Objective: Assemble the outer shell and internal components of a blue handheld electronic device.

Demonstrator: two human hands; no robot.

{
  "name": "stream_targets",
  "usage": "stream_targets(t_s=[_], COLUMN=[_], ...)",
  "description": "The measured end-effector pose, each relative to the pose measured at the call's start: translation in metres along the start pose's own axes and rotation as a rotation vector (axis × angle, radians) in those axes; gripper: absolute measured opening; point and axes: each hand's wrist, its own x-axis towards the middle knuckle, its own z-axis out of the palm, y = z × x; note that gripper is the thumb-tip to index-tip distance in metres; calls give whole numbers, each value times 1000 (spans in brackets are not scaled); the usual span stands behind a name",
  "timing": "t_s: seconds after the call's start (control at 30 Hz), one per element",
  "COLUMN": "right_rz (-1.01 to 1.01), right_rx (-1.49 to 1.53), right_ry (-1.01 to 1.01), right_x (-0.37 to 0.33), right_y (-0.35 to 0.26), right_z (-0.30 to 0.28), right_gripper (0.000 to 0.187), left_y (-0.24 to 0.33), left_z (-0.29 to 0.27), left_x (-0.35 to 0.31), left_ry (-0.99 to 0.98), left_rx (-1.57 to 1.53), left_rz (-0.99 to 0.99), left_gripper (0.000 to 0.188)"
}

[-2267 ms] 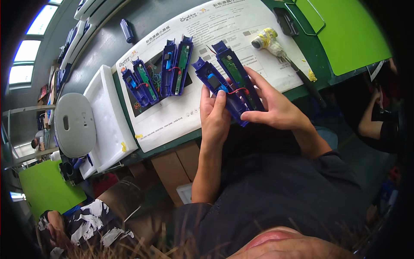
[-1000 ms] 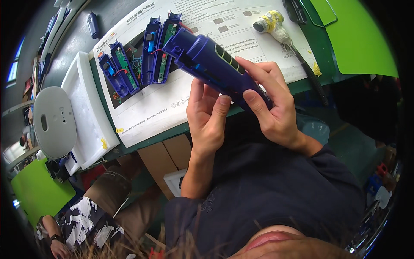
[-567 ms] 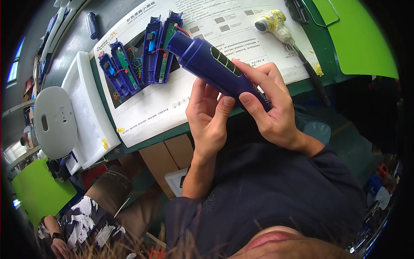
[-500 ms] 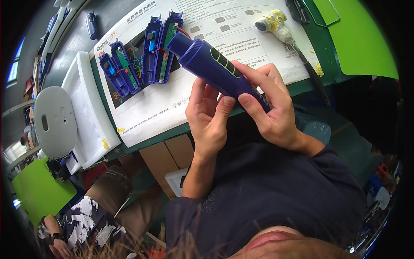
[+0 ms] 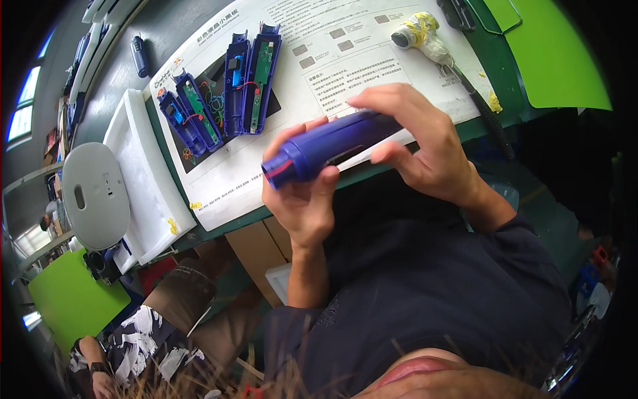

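Clasping my likely stiff casing (image 5: 335, 141)
Left fingers (image 5: 322, 189) are circling its barrel (image 5: 312, 149), probably safest; right fingers (image 5: 385, 97) are gaping, contact unclear.

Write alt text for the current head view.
The left hand holds a blue tubular casing over a printed sheet, the right hand open at its other end. Two opened blue casings with green circuit boards lie left, a hammer-like tool right.

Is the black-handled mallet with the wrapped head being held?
No, the mallet lies partly on the white printed sheet, clear of the left hand and right hand.
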Motion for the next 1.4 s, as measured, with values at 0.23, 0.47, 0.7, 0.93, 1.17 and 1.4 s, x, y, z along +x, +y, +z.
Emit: stream_targets(t_s=[0.23,0.47,0.7,0.93,1.17,1.4], right_rz=[92,11,51,605,-22,-29], right_rx=[-34,118,-214,736,-115,-159], right_ry=[149,294,450,-54,-195,217], right_x=[-1,6,4,-2,-2,-5], right_y=[1,6,26,16,24,24], right_z=[20,30,20,10,4,34], right_gripper=[57,32,52,41,36,39], left_y=[5,-4,-25,-31,-10,-4], left_z=[16,21,19,-5,-7,9], left_x=[-7,-11,-8,-11,0,-16], left_ry=[-78,-73,218,-170,-21,-49], left_rx=[182,375,491,590,10,203], left_rz=[188,350,529,265,-149,20], left_gripper=[55,54,67,127,55,48])
